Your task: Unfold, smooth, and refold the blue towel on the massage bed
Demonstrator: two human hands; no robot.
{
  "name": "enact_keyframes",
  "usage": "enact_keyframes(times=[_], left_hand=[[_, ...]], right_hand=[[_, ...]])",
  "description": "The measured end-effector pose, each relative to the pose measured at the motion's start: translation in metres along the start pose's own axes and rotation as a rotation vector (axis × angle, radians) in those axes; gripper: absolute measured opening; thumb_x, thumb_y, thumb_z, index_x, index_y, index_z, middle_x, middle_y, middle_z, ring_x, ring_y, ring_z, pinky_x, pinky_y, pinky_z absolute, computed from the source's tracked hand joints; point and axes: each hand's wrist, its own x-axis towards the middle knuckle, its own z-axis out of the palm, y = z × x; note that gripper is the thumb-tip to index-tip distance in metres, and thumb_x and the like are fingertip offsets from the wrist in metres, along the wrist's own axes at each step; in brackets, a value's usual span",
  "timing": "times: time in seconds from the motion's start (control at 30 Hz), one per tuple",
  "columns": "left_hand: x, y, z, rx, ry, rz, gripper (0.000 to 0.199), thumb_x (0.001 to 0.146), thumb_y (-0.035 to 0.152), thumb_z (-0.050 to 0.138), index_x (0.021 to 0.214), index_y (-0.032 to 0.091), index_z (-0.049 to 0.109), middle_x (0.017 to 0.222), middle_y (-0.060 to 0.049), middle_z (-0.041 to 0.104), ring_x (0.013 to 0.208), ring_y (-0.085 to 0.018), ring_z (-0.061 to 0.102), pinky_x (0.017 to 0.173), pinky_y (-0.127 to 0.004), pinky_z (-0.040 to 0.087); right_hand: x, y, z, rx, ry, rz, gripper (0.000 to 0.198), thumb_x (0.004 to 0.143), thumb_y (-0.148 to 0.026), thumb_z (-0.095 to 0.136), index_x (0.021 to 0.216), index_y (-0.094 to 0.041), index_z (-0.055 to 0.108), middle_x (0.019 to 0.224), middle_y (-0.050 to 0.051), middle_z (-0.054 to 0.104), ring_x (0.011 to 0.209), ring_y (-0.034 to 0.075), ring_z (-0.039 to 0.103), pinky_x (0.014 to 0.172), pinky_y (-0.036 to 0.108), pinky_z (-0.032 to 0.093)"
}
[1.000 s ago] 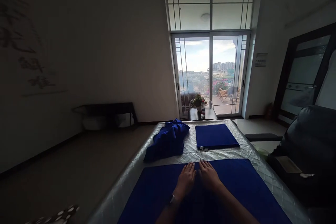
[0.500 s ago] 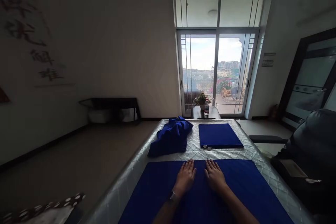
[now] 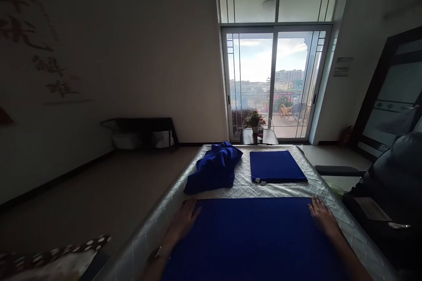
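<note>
A dark blue cloth lies spread flat across the near part of a silvery quilted table cover. On its far left corner rests my left hand, fingers stretched out and nothing held. My right hand lies flat at the far right corner, also open with fingers extended. Beyond the cloth, a crumpled blue cloth sits on the left. A folded blue cloth with small white tags at its near edge lies on the right.
A dark chair stands to the right of the table. Past the far end is a small table with a potted plant and a bottle. A low black rack is by the wall, and a polka-dot fabric shows lower left.
Both hands have slid apart from the middle of the spread cloth, the left one to the left corner and the right one to the right corner. The view has tilted slightly down.
</note>
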Motion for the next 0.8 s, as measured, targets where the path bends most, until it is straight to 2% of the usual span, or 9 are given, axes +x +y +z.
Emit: enact_keyframes(times=[0.2,0.27,0.37,0.47,0.53,0.6,0.63,0.73,0.8], left_hand=[[0.0,0.006,0.001,0.06,0.046,0.011,0.069,0.104,0.052,0.029,0.154,0.008,0.043,0.161,-0.017,0.043,0.15,-0.032,0.038,0.123,-0.053,0.031],[-0.001,0.006,0.0,0.092,0.053,0.033,0.065,0.104,0.049,0.029,0.154,0.01,0.043,0.161,-0.016,0.044,0.15,-0.032,0.039,0.122,-0.053,0.032],[-0.003,0.002,-0.006,0.161,0.017,0.094,0.053,0.103,0.033,0.032,0.147,0.015,0.055,0.159,-0.014,0.048,0.149,-0.032,0.039,0.122,-0.054,0.032],[-0.001,0.012,-0.018,0.173,0.017,0.129,0.049,0.102,0.026,0.032,0.141,0.018,0.062,0.153,-0.013,0.056,0.147,-0.031,0.044,0.121,-0.055,0.034],[0.004,0.039,-0.024,0.118,0.084,0.138,0.052,0.105,0.031,0.029,0.145,0.015,0.057,0.151,-0.015,0.057,0.145,-0.032,0.046,0.118,-0.056,0.038],[0.01,0.081,-0.024,0.052,0.151,0.205,0.055,0.107,0.035,0.026,0.148,0.01,0.052,0.152,-0.018,0.056,0.145,-0.033,0.046,0.117,-0.054,0.04],[0.012,0.107,-0.021,0.035,0.155,0.265,0.055,0.107,0.036,0.027,0.148,0.01,0.052,0.153,-0.018,0.055,0.145,-0.031,0.047,0.118,-0.051,0.041],[0.015,0.183,-0.001,0.006,0.151,0.407,0.053,0.108,0.041,0.032,0.151,0.016,0.049,0.157,-0.012,0.051,0.149,-0.024,0.041,0.121,-0.042,0.039],[0.014,0.221,0.016,-0.014,0.147,0.473,0.051,0.108,0.038,0.031,0.153,0.018,0.047,0.158,-0.012,0.05,0.15,-0.023,0.04,0.121,-0.043,0.039]], right_hand=[[0.0,-0.004,0.007,-0.076,-0.043,-0.009,0.07,0.098,-0.039,0.018,0.158,-0.006,0.035,0.168,0.014,0.029,0.156,0.02,0.022,0.125,0.036,0.015],[-0.002,-0.005,0.002,-0.088,-0.04,-0.007,0.07,0.098,-0.038,0.018,0.158,-0.006,0.034,0.168,0.014,0.028,0.156,0.02,0.021,0.125,0.036,0.016],[-0.006,-0.007,-0.01,-0.097,-0.039,-0.006,0.07,0.098,-0.036,0.017,0.157,-0.004,0.035,0.166,0.016,0.032,0.155,0.021,0.023,0.124,0.038,0.02],[-0.012,-0.025,-0.026,-0.103,-0.032,-0.018,0.068,0.097,-0.034,0.021,0.154,-0.003,0.041,0.163,0.019,0.038,0.154,0.025,0.027,0.125,0.039,0.019],[-0.018,-0.054,-0.035,-0.073,-0.028,-0.083,0.067,0.097,-0.032,0.022,0.153,-0.001,0.043,0.162,0.022,0.037,0.154,0.027,0.027,0.126,0.042,0.017],[-0.027,-0.097,-0.04,-0.013,-0.035,-0.198,0.067,0.098,-0.03,0.02,0.153,0.001,0.041,0.162,0.023,0.035,0.155,0.028,0.027,0.127,0.044,0.016],[-0.032,-0.121,-0.04,0.009,-0.042,-0.254,0.066,0.099,-0.031,0.02,0.155,-0.002,0.04,0.163,0.019,0.036,0.155,0.025,0.026,0.127,0.042,0.017],[-0.048,-0.188,-0.031,0.063,-0.08,-0.412,0.061,0.101,-0.036,0.025,0.156,-0.015,0.042,0.165,0.006,0.035,0.155,0.017,0.026,0.127,0.033,0.019],[-0.058,-0.217,-0.02,0.111,-0.148,-0.504,0.06,0.101,-0.034,0.025,0.157,-0.015,0.04,0.166,0.006,0.033,0.155,0.017,0.024,0.127,0.033,0.018]])
